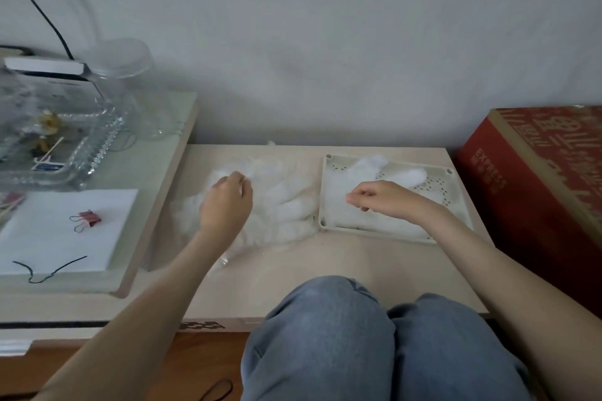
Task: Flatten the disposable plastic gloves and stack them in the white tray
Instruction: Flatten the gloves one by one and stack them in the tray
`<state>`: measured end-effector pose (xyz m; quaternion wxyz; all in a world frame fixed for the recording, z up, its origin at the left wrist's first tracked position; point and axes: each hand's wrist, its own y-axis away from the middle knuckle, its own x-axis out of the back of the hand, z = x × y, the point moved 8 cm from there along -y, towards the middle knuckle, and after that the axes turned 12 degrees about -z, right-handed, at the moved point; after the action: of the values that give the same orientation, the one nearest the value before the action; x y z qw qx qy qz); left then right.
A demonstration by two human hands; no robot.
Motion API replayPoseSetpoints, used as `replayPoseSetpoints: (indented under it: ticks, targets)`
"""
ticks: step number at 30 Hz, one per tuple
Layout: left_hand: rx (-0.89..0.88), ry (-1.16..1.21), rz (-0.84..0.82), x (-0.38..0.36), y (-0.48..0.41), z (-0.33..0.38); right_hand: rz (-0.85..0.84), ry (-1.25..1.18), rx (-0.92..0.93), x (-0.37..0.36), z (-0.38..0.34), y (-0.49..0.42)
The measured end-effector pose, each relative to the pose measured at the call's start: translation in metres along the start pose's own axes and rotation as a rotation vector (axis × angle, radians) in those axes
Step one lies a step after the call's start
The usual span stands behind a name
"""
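Table (293, 283) carries gloves (283, 202) and tray (321, 192).

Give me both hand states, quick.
Left hand: pinching the glove pile.
Right hand: pinching a glove in the white tray.

"EXPRESS" on red carton (534, 179)

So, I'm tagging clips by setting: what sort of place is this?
Probably a room at home: a low table against a plain wall, a red express box beside it, and a glass tray of odds and ends.
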<state>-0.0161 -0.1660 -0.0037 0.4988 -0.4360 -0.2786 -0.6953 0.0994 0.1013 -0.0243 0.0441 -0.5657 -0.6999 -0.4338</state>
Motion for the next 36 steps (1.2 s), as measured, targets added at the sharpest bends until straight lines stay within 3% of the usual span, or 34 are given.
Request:
replayPoseSetpoints:
  ticks: [2, 4, 8, 11, 15, 19, 22, 25, 27, 31, 36]
  targets:
    - [-0.082, 0.131, 0.064, 0.015, 0.002, 0.032, -0.051, -0.259, 0.062, -0.006, -0.013, -0.004]
    - [-0.278, 0.199, 0.1, 0.022, 0.003, 0.075, -0.123, -0.651, 0.14, -0.01, -0.023, -0.007]
    - [-0.699, 0.163, -0.032, -0.003, 0.013, 0.159, -0.219, -1.156, 0.292, -0.002, -0.029, -0.006]
    - [-0.866, 0.063, -0.179, -0.039, 0.017, 0.195, -0.182, -1.33, 0.346, 0.013, -0.016, 0.0]
    - [-0.999, 0.143, -0.36, -0.067, 0.022, 0.22, -0.054, -1.227, 0.306, 0.025, 0.018, 0.008]
    - [-0.932, 0.417, -0.33, -0.066, 0.004, 0.228, 0.098, -1.231, 0.403, 0.044, 0.044, 0.011]
    - [-0.685, 0.476, -0.283, -0.072, -0.021, 0.216, 0.109, -1.321, 0.413, 0.052, 0.059, 0.01]
    - [-0.314, 0.642, -0.485, -0.096, -0.047, 0.194, 0.049, -1.301, 0.39, 0.055, 0.067, 0.006]
    - [-0.179, 0.747, -0.681, -0.11, -0.055, 0.188, -0.031, -1.248, 0.382, 0.054, 0.069, 0.003]
    - [-0.116, 0.7, -0.982, -0.126, -0.053, 0.191, -0.159, -1.07, 0.351, 0.051, 0.065, -0.002]
    - [-0.162, 0.588, -0.952, -0.135, -0.058, 0.189, -0.195, -1.016, 0.276, 0.052, 0.065, -0.012]
